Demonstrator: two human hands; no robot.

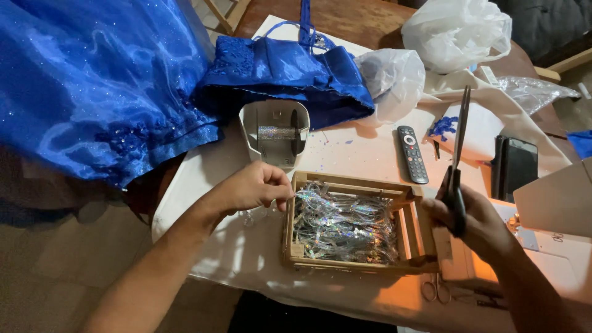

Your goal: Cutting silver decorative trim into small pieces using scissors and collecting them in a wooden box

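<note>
Left hand: the left hand (253,185) hovers at the left edge of the small wooden slatted crate (412,223), its fingers (280,185) pinched together on the end of a clear iridescent ribbon strip (305,195).
Right hand: the right hand (475,219) sits at the crate's right side, fingers wrapped through the handles of long black scissors (459,142) that point upward with blades together.
Crate: it stands on the white-covered desk (370,148) between the two hands, filled with a heap of shiny holographic ribbon pieces (345,225).
Dispenser: a white tape dispenser holding a silver glitter roll (274,132) stands just behind the left hand.
Beyond: a black remote control (412,154) lies near the crate; a blue satin dress (98,80) drapes over the desk's left side; white plastic bags (456,31) sit at the far edge.
Front edge: small metal snips (435,288) lie below the crate.
</note>
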